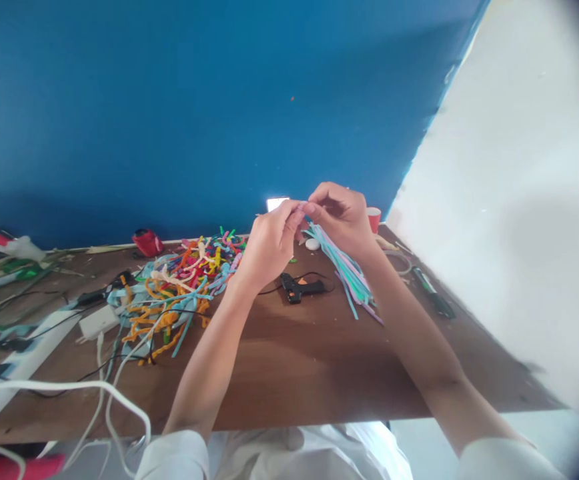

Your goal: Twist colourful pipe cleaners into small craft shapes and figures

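Note:
My left hand (273, 240) and my right hand (342, 217) meet fingertip to fingertip above the back of the table, both closed in a pinch. Between them shows a bit of a small pale lilac piece (303, 206), which looks like pipe cleaner; my fingers hide most of it. Under my right hand and forearm lies a bundle of loose pipe cleaners (344, 263) in light blue, mint and lilac. A black glue gun (299, 288) with an orange trigger rests on the table below my hands. Behind my fingers stands a bright phone screen (276, 203).
Left of my left arm, a tangled heap of colourful twisted pipe cleaners (189, 273) covers the table. A white power strip (29, 353), a charger (99, 323) and loose cables lie farther left. Red cup (373, 219) and dark marker (434, 293) are at right; a blue wall (194, 120) rises behind.

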`<action>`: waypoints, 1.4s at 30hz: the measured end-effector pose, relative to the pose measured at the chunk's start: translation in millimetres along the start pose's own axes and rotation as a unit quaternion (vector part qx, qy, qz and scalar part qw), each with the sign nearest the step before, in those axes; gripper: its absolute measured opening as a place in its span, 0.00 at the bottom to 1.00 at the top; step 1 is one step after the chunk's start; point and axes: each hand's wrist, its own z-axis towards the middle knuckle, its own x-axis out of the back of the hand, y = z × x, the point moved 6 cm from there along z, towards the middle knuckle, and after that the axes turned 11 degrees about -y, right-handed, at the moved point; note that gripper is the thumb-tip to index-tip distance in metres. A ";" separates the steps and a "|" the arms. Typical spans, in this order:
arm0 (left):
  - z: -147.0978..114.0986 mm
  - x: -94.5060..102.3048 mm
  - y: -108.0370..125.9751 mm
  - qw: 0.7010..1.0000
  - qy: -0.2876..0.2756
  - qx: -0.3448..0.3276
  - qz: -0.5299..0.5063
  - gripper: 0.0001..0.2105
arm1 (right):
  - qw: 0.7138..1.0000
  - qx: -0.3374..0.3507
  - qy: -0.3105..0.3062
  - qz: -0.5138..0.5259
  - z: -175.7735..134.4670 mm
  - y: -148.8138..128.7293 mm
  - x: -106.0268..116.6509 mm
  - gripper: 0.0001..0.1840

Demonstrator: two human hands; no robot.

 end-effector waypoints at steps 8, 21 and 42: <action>0.7 3.1 -2.8 0.990 -0.077 0.011 -0.114 0.13 | 0.998 0.026 -0.017 -0.046 0.6 -18.4 -1.6 0.14; 1.4 8.3 -18.6 0.973 -0.074 0.070 -0.207 0.14 | 0.998 -0.051 0.006 -0.030 0.6 -8.6 2.0 0.16; -4.5 29.0 -15.3 0.995 0.045 0.044 -0.075 0.16 | 0.649 -0.346 -0.537 -0.412 -96.0 88.1 -94.0 0.30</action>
